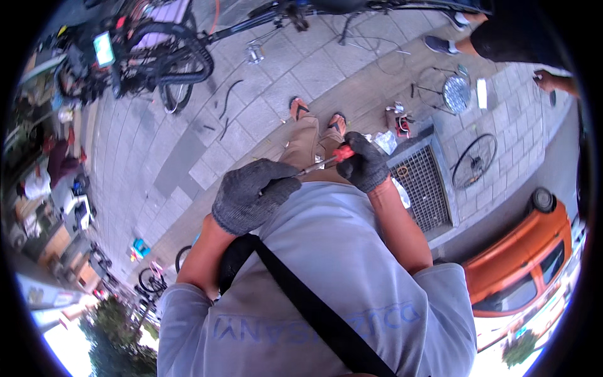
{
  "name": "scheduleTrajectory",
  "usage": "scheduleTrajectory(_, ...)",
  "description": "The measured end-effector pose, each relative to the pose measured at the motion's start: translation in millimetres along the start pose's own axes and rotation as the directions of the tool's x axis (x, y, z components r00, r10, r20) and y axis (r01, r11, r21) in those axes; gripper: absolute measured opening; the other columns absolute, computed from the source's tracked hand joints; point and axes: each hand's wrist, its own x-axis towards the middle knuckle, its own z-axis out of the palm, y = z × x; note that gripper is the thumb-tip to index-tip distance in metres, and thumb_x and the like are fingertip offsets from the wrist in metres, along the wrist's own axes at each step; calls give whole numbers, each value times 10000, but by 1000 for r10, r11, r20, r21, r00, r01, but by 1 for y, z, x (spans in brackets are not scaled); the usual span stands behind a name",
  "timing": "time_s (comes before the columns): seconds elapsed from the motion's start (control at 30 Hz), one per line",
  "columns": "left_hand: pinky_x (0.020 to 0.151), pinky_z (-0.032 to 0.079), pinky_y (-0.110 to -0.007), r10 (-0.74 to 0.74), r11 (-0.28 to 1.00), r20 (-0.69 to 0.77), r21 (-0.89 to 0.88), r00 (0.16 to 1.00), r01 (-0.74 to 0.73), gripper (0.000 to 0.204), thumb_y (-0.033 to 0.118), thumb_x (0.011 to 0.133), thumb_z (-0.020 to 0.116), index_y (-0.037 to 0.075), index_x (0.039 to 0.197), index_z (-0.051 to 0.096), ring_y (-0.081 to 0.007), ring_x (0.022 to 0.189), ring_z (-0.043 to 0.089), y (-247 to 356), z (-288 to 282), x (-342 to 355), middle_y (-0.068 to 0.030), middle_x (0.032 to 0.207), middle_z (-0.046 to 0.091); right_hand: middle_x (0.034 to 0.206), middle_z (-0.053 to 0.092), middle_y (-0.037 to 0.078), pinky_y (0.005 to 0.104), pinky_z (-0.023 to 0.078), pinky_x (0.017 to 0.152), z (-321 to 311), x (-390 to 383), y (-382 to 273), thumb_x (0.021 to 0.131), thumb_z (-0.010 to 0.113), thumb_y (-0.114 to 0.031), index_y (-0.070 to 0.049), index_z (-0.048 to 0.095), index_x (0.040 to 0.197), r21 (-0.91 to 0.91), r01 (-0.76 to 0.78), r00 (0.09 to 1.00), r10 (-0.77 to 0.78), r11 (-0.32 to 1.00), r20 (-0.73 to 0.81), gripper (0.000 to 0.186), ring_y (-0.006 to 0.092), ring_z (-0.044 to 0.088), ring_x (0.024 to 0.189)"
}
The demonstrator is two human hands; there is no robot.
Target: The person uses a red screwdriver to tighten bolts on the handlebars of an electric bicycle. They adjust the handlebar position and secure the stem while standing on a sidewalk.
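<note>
Both my hands wear dark grey knit gloves and are raised in front of my body. My right hand (363,164) is closed around the red handle of a screwdriver (308,169). The thin metal shaft points left toward my left hand (254,193). That hand is closed at the shaft's far end, its fingers pressed together. Whether it pinches the shaft itself or some small part at the tip is hidden by the glove.
Bicycles (169,56) stand at the upper left. A loose wheel (475,161) lies right of a metal floor grate (422,187). A round stool (456,94), a red tool (402,127) and rubber strips (230,97) are on the paving. Another person's shoe (440,45) shows upper right; an orange car (521,257) stands right.
</note>
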Motion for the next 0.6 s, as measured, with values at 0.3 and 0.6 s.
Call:
scheduleTrajectory(0.3,710,563,-425,-98,978,11,188,995,94,199,252,917,695,72,994,734,-356,815,690,-22,14,-20,-152,914,715,809,668,84,359,491,535,-2,-7,-8,911,704,-225,-112,640,1093,-212,40,999,-42,976,-3,224,240,624,595)
scheduleTrajectory(0.6,735,561,-450,-208,952,73,243,975,185,234,302,943,644,99,1023,728,-360,826,689,-49,35,-52,-131,943,714,1053,690,156,412,578,670,-10,-15,-9,910,702,-182,-67,630,1191,-410,34,986,36,912,162,312,301,701,802)
